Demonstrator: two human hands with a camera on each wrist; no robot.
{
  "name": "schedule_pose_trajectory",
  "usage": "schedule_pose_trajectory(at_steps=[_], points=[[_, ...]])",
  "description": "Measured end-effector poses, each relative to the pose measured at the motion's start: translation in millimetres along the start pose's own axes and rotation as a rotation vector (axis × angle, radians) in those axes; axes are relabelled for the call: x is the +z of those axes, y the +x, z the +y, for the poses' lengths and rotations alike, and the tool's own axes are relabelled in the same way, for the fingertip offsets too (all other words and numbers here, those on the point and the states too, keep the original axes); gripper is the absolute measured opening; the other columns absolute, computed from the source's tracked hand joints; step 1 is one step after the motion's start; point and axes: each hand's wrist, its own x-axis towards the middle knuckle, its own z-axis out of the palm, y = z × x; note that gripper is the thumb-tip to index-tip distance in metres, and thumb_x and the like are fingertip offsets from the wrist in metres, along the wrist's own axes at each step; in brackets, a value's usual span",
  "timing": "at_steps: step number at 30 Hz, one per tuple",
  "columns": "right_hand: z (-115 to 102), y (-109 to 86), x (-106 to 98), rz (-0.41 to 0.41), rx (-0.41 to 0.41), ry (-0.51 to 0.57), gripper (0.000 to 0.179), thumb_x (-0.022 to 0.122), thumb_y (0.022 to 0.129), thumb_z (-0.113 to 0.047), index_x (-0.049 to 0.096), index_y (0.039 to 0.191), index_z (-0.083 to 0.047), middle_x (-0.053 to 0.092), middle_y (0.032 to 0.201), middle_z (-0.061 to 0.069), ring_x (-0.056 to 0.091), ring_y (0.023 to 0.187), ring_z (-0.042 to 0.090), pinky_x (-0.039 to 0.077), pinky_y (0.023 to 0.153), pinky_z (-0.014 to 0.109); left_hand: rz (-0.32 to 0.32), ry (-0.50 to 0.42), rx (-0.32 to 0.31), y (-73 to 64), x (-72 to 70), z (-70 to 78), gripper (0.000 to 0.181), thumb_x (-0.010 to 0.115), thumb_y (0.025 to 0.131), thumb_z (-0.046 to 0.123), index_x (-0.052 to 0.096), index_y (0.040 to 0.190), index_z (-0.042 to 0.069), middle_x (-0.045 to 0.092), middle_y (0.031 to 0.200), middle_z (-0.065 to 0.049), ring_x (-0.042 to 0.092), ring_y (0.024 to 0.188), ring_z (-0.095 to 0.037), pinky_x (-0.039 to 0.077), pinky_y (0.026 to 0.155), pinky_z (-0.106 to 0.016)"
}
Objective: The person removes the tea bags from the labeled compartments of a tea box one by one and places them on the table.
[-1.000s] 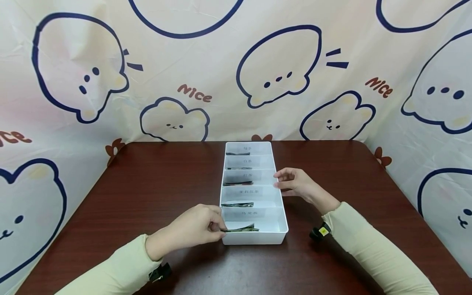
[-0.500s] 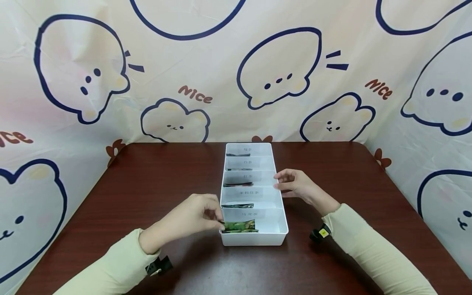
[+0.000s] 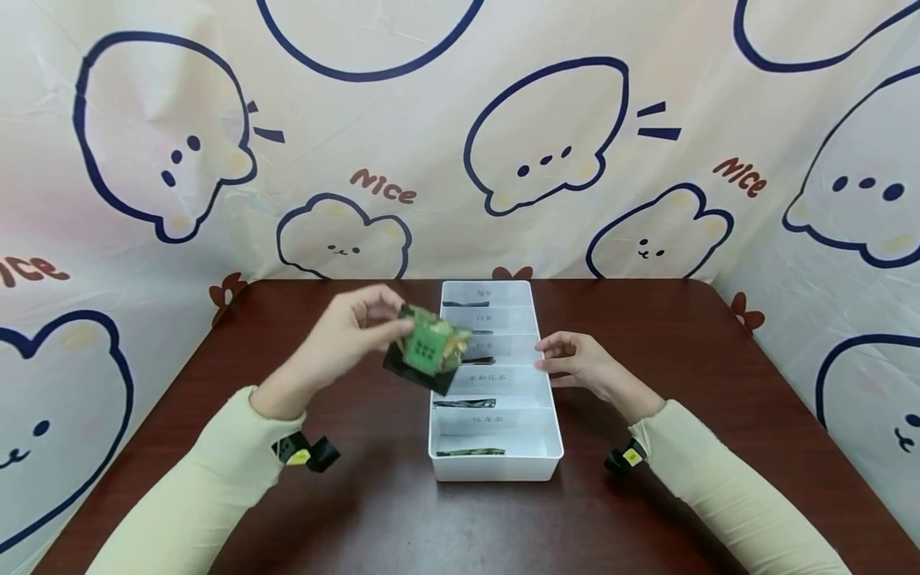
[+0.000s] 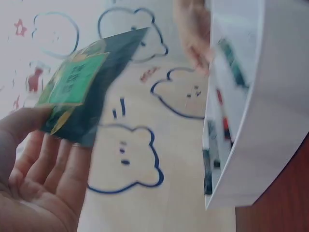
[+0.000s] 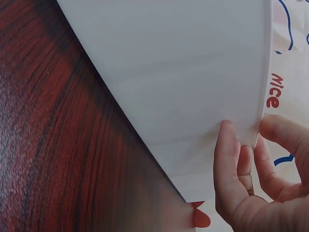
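Note:
A green and dark tea packet (image 3: 429, 345) is pinched between thumb and fingers of my left hand (image 3: 352, 335). It hangs tilted over the left rim of a long white divided box (image 3: 496, 468), overlapping its middle compartments in the head view. In the left wrist view the tea packet (image 4: 79, 82) shows a bright green label and is well apart from the box. My right hand (image 3: 585, 363) holds the box's right rim beside the middle compartments. In the right wrist view its fingertips (image 5: 226, 126) lie against the outer wall.
Another green tea packet (image 3: 470, 452) stands in the front compartment. Dark packets (image 3: 465, 403) stand at the left in compartments behind, each with a printed label on its divider. The box rests on a dark wooden table (image 3: 374, 511), backed by a patterned cloth (image 3: 431, 136).
My left hand has lifted the tea packet out of the front compartment, upward and slightly left, turning its face to view. The right hand has stayed at the rim.

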Motion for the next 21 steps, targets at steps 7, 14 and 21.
schedule_pose_trajectory(at_steps=[7,14,21], points=[[0.7,-1.7,-1.2,0.007,-0.003,-0.001,0.037,0.072,0.086,-0.006,0.057,0.119,0.001,0.055,0.098,0.007,0.061,0.086,0.017,0.058,0.078,0.039,0.27,-0.169,-0.105,43.9,-31.1,-18.4,0.014,0.074,0.086,0.018,0.064,0.094,0.012,0.072,0.085,0.006,0.066,0.073,-0.008,0.057,0.061,-0.026],[-0.4,-0.4,0.3,-0.001,0.0,-0.002,0.037,0.072,0.086,-0.006,0.057,0.119,0.001,0.055,0.097,0.008,0.061,0.085,0.017,0.058,0.078,0.039,0.422,-0.069,-0.333,78.4,-48.1,-63.1,0.026,0.071,0.089,0.023,0.063,0.108,0.008,0.068,0.095,0.002,0.066,0.079,-0.012,0.057,0.066,-0.025],[0.6,2.1,1.9,0.011,0.01,0.023,0.035,0.073,0.085,-0.005,0.058,0.116,0.0,0.055,0.095,0.007,0.06,0.086,0.018,0.058,0.078,0.042,0.427,-0.03,-0.502,94.9,-42.9,-104.4,0.026,0.067,0.092,0.018,0.059,0.114,0.005,0.059,0.109,-0.006,0.061,0.089,-0.016,0.056,0.079,-0.032]])
